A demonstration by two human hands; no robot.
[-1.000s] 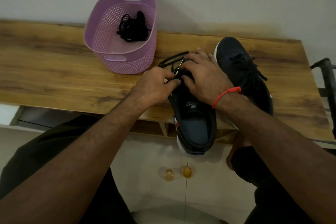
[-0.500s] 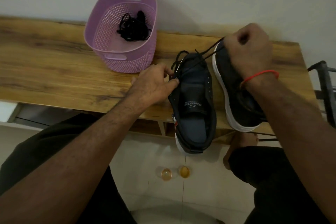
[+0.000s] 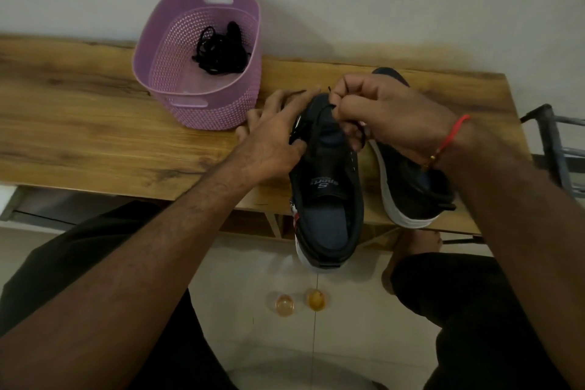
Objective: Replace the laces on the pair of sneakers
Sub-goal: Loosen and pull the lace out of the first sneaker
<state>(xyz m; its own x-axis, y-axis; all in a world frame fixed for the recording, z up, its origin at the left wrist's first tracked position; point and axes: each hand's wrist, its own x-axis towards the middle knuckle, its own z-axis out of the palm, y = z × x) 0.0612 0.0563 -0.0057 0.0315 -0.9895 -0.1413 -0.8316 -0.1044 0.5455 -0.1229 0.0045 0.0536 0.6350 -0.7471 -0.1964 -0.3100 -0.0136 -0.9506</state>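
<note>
At the far left the wooden tabletop (image 3: 79, 123) runs along a pale wall, and on it stands a lilac perforated basket (image 3: 177, 73) with a tangle of black laces (image 3: 221, 52) lying on its floor toward the back. Just right of the basket, the left hand (image 3: 272, 139) rests on the near sneaker (image 3: 329, 193), its fingers spread out fairly straight along the shoe's left side and front, thumb pressed against the eyelet edge; it steadies the shoe rather than curling round anything. This dark sneaker lies with its toe toward the wall and its heel jutting over the tabletop's front edge, the tongue with its printed logo showing. A black lace (image 3: 319, 117) runs up from the front of this shoe into the right hand (image 3: 389, 117), whose fingers are curled and pinch the lace's end just above the toe. Under that hand and wrist, which wears a red thread bracelet (image 3: 452, 133), the second sneaker (image 3: 408, 187) lies beside the first, tipped so its white sole edge shows. On the tiled floor below sit two small amber objects (image 3: 300, 302).
</note>
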